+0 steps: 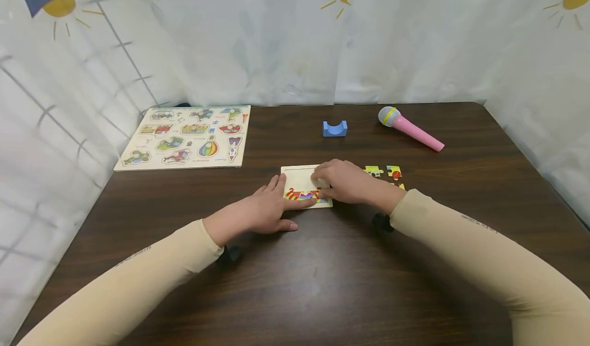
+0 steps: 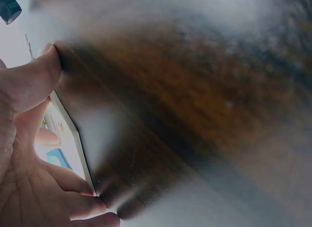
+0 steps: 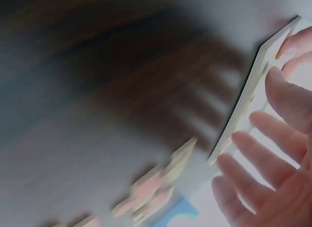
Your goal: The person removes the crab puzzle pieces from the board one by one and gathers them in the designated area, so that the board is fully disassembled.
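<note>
A small pale jigsaw tray lies on the table, with colourful puzzle pieces fitted along its near side. My left hand has its fingers spread at the tray's left edge, the index finger stretched over the fitted pieces. Over the tray's right side is my right hand, its thumb touching the pieces at the near right corner. In the right wrist view its other fingers reach loosely above the tray. Part of the picture is hidden under both hands. Loose puzzle pieces lie just right of the tray.
A large vehicle puzzle board lies at the back left. Behind the tray stands a blue arched block. To its right is a pink toy microphone. White curtains hang around the dark wooden table.
</note>
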The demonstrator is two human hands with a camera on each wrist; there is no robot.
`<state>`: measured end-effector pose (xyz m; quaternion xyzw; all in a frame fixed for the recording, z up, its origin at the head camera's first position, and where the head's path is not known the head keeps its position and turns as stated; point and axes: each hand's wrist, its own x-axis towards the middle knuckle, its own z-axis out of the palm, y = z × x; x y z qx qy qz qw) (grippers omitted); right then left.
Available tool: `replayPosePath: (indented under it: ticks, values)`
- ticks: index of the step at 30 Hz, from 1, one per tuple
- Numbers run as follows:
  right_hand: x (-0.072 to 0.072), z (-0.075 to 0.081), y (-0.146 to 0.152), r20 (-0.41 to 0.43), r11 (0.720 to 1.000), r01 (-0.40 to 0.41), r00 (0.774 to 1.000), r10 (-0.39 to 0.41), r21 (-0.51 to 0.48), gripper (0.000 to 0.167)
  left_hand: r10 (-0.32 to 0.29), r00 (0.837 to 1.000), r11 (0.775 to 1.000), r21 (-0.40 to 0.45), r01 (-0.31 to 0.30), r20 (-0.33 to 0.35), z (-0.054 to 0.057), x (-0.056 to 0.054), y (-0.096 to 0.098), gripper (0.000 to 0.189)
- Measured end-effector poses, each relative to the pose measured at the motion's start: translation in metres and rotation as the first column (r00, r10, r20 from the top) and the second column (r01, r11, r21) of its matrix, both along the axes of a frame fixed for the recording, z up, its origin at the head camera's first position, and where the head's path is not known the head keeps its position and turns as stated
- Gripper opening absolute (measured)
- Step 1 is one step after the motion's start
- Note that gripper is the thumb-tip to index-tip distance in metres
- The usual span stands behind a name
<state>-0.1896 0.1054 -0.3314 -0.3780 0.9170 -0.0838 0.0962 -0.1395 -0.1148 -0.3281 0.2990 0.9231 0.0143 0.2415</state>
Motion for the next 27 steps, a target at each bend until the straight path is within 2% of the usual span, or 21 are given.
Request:
replayPosePath:
  ticks: [5, 11, 19, 23, 27]
  values:
    - [-0.001, 0.000, -0.017, 0.023, 0.993, -0.098, 0.995, 0.100, -0.064, 0.030, -0.020, 1.000, 1.000, -0.005, 0.020, 0.000, 0.000, -0.001, -0.001, 0.067]
    - [-0.006, -0.001, -0.032, 0.065, 0.991, -0.102, 0.992, 0.107, -0.085, 0.026, -0.031, 1.000, 1.000, 0.000, 0.031, -0.007, 0.000, 0.000, -0.001, 0.065]
    - [-0.010, 0.001, -0.037, 0.185, 0.990, -0.057, 0.979, 0.081, -0.130, 0.020, -0.012, 1.000, 1.000, -0.001, 0.012, 0.003, 0.000, 0.000, 0.000, 0.066]
    - [-0.012, 0.002, -0.039, 0.307, 0.983, 0.034, 0.951, 0.023, -0.179, 0.015, -0.016, 1.000, 1.000, -0.002, 0.016, 0.002, -0.001, 0.000, 0.001, 0.066]
    - [-0.012, 0.002, -0.041, 0.372, 0.970, 0.086, 0.928, 0.006, -0.229, 0.007, -0.019, 1.000, 1.000, -0.007, 0.019, 0.003, -0.001, 0.001, 0.000, 0.066]
